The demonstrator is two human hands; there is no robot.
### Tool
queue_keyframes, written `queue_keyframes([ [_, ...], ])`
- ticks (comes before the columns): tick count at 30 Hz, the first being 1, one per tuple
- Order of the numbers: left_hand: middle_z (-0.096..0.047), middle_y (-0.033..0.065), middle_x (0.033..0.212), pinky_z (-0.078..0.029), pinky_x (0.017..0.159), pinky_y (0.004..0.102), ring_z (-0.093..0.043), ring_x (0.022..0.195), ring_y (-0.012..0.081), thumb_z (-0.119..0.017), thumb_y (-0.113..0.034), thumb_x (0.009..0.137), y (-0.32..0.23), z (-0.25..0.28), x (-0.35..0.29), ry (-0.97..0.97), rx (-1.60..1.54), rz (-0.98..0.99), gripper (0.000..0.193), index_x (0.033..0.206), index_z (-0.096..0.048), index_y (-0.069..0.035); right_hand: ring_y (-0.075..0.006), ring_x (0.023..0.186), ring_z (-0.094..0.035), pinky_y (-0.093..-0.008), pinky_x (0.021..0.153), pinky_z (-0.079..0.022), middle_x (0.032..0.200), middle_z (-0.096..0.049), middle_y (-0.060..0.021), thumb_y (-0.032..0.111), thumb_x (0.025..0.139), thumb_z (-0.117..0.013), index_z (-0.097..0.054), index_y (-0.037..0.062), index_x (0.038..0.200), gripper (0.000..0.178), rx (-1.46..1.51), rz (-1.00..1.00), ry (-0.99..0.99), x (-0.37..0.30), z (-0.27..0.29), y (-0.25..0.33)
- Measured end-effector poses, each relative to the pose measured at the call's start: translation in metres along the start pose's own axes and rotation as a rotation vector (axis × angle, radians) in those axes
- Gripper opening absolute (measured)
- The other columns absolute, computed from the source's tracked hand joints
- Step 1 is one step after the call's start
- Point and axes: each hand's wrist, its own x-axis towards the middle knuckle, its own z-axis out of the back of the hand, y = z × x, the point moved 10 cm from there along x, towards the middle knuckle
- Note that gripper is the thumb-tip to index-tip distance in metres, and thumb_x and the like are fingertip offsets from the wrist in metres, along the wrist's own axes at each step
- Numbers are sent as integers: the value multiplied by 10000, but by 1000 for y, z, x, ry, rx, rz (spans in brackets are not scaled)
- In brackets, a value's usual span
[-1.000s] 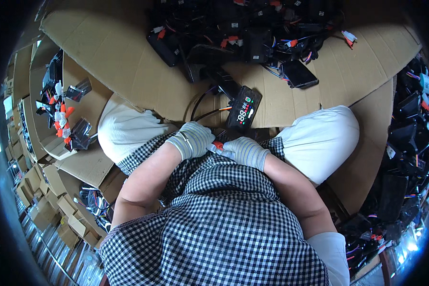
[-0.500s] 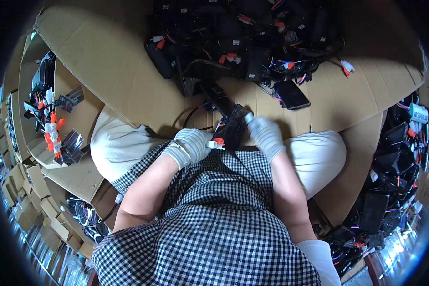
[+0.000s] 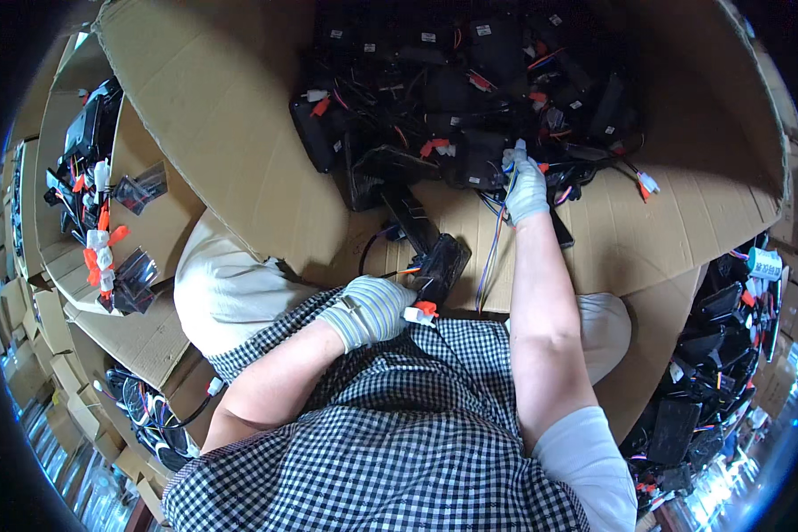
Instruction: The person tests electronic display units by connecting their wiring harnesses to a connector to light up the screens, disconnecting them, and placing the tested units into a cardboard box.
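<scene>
My left hand (image 3: 368, 310), in a striped knit glove, is closed on the near end of a glossy black electronic unit (image 3: 445, 264) above my lap. By its fingers sticks out a white and red plug connector (image 3: 421, 312). A second dark, flat piece (image 3: 408, 215) lies against the unit's far end. Stretched forward to the edge of the pile, my gloved right hand (image 3: 528, 189) grips a bundle of thin coloured wires (image 3: 491, 257). The wires hang down from its fingers, and a pale tip shows above them. Behind my right wrist, another black unit (image 3: 561, 229) is partly hidden.
A heap of black units (image 3: 470, 115) with wires and red and white connectors fills the far side of the large cardboard box (image 3: 683, 213). More units lie in a carton (image 3: 142, 142) at left and in a pile (image 3: 683, 417) at right. Coiled cables (image 3: 146, 403) sit lower left.
My right hand has moved from beside the black unit, forward and right to the heap, where coloured wires now hang from it. My left hand still holds the unit. The view has shifted slightly.
</scene>
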Motion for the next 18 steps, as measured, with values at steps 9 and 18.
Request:
queue_keyframes([
  [9, -631, 6, 707, -439, 509, 228, -555, 583, 81, -573, -264, 879, 108, 35, -16, -897, -1073, 312, 222, 936, -652, -65, -235, 670, -566, -401, 597, -412, 637, -578, -50, 267, 814, -529, -607, 141, 691, 192, -1664, 1143, 650, -257, -112, -23],
  [18, -676, 84, 873, -467, 647, 284, -598, 708, 146, -562, -343, 872, 86, -12, 35, -358, -998, 252, 371, 1062, -602, -27, -223, 766, -579, -361, 643, -443, 753, -606, -50, 273, 822, -525, -646, 115, 761, 208, -1743, 1086, 1201, -336, -90, -87],
])
